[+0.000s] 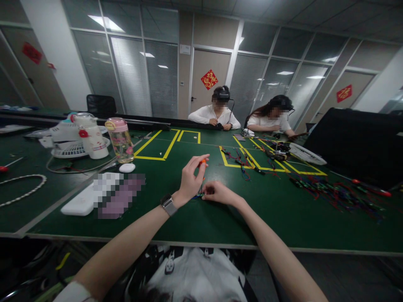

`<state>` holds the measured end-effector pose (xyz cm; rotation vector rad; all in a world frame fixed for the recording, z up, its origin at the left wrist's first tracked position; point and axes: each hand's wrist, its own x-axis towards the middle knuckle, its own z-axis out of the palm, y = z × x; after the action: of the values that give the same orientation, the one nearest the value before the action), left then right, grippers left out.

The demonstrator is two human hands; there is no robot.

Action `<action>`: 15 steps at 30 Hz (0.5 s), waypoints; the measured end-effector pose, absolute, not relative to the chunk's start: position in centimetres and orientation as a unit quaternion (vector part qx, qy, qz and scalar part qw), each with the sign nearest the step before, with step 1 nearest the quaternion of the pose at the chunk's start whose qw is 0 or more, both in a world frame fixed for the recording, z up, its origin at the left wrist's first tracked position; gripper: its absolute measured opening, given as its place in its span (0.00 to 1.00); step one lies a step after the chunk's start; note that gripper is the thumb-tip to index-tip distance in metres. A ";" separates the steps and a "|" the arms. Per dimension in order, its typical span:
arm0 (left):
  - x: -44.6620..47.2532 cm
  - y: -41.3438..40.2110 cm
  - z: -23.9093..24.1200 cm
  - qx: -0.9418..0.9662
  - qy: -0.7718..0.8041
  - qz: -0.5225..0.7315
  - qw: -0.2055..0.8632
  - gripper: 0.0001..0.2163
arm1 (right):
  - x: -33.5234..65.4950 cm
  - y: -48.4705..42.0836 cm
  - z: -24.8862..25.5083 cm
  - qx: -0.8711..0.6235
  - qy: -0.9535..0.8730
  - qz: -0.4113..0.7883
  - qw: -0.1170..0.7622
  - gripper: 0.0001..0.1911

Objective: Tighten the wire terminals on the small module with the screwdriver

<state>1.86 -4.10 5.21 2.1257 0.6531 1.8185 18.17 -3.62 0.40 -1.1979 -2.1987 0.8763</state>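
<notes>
My left hand (192, 176) is raised above the green table, fingers closed round a small upright tool with an orange handle (203, 162). It looks like a screwdriver, its thin shaft pointing down. Just right of it, my right hand (218, 192) rests low at the table with thumb and fingers pinched. By its fingertips and under the tool's tip lies a small part with blue wires (198, 196), mostly hidden by my hands. The hold on it seems to come from the right fingers.
Tangled wired parts (340, 195) lie to the right, and more sit in yellow tape outlines (237, 158). On the left are a white phone-like slab (82, 201), an earbud case (127, 167), a pink-lidded bottle (120, 140) and a white flask (92, 138). Two people sit opposite.
</notes>
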 end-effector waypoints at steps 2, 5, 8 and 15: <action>1.9 -4.1 5.2 0.734 0.228 0.632 0.095 0.10 | 18.2 -3.6 0.4 -0.437 -0.805 0.321 0.240 0.06; 1.8 -4.1 5.1 0.735 0.235 0.634 0.050 0.07 | 18.2 -3.7 0.5 -0.435 -0.804 0.328 0.238 0.06; 1.7 -4.1 5.0 0.731 0.248 0.635 0.039 0.05 | 18.1 -3.8 0.7 -0.436 -0.802 0.332 0.238 0.06; 1.7 -4.3 5.1 0.739 0.216 0.626 0.127 0.15 | 18.1 -3.8 0.6 -0.439 -0.802 0.323 0.244 0.07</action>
<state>1.75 -4.27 5.12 2.1503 0.6287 1.8219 18.14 -3.84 0.64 -1.1981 -2.1917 0.8825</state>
